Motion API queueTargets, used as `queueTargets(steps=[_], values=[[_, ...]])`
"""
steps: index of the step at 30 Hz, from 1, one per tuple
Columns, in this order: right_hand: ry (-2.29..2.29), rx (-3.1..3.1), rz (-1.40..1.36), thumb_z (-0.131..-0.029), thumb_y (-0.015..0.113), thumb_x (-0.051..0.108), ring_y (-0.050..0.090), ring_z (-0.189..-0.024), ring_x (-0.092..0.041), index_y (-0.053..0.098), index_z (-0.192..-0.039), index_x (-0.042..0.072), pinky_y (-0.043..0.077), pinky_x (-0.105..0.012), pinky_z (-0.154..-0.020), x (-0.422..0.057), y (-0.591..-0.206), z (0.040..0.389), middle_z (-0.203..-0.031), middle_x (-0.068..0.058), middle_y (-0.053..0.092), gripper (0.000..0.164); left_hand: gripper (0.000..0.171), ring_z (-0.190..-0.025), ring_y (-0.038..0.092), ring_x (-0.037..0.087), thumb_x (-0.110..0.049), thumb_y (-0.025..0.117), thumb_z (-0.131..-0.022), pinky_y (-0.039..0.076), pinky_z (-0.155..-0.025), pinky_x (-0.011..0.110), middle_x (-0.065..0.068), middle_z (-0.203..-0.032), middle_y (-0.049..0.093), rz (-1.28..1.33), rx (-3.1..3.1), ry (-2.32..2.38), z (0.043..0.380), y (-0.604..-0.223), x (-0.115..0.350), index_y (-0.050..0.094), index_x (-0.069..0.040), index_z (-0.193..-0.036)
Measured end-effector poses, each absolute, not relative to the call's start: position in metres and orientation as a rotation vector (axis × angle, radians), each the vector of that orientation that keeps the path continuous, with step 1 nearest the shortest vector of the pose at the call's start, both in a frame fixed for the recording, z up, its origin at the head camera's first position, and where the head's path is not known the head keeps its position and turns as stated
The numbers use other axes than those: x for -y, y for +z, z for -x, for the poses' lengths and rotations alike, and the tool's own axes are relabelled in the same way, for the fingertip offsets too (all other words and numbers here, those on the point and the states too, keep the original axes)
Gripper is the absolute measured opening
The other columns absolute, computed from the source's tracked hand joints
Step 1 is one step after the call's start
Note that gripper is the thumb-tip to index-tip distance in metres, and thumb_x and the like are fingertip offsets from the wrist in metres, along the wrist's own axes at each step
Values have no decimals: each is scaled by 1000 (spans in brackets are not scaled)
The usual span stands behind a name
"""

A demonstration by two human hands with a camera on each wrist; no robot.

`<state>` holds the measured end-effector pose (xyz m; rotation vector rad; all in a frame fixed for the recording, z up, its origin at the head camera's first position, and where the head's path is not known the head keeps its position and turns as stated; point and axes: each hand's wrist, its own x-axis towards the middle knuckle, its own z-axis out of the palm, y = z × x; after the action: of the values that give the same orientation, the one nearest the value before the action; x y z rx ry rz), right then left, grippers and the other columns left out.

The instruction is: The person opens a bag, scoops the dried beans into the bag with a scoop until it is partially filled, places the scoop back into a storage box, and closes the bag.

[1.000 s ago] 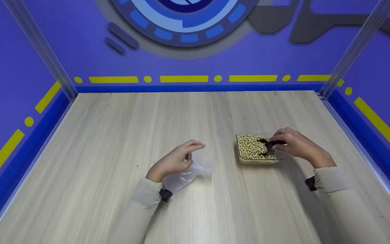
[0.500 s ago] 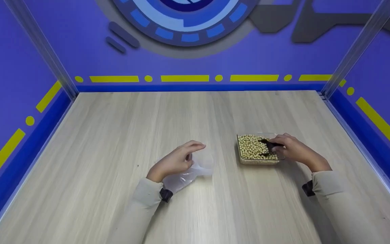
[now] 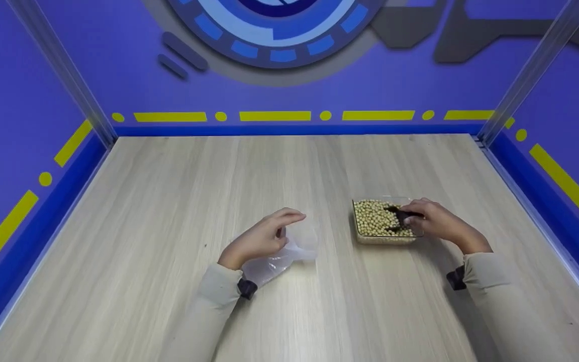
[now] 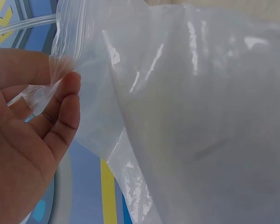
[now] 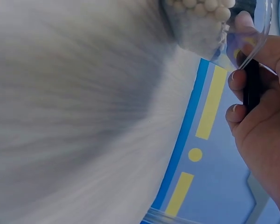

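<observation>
The left hand [image 3: 257, 241] holds the bag [image 3: 269, 267], a clear plastic one, at its upper edge. In the left wrist view the thumb and fingers are bent around the crumpled film, close together, with the ribbed edge running past the fingertips. The lower part of the bag spreads beneath the hand and along the inner side of the wrist. Its contents, if any, I cannot make out.

The right hand [image 3: 443, 222] holds the scoop [image 3: 401, 216], which is black. The fingers are bent around the handle, the grip narrow. The head of the scoop lies in the beans [image 3: 371, 217], partly sunk among them, at the right side of the box [image 3: 387, 242].

The box is clear, rectangular and upright on the table [image 3: 159, 201], to the right of the bag and well apart from it. Pale round beans fill it to near the rim. The right hand is at the box's right end; whether it touches the wall I cannot tell.

Both forearms wear pale sleeves [image 3: 214, 287], with a dark device [image 3: 247, 288] at each wrist. Blue walls [image 3: 289, 98] with yellow markings enclose the table.
</observation>
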<state>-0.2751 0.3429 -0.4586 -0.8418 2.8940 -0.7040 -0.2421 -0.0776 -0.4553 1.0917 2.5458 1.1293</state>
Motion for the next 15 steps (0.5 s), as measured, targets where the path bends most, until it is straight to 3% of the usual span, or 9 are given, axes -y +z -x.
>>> queueTargets(steps=[10,15], values=[[-845,-2881,777,-92,59,3,56,-108,-38,62,-121,-7,46,-52,-89,-345,-463,274,-113,-20,64,31,58,-76,46,10,11,50,-85,42,-70,22,11,-144,45,-1073,-2539,1134,241,-454,78,46,-4,-142],[-899,-2867,723,-93,59,10,57,-105,-34,62,-122,-5,48,-44,-85,-348,-464,273,-113,-18,63,33,59,-77,46,10,11,51,-85,42,-71,22,11,-144,45,-1069,-2534,1133,241,-453,78,46,-3,-142]])
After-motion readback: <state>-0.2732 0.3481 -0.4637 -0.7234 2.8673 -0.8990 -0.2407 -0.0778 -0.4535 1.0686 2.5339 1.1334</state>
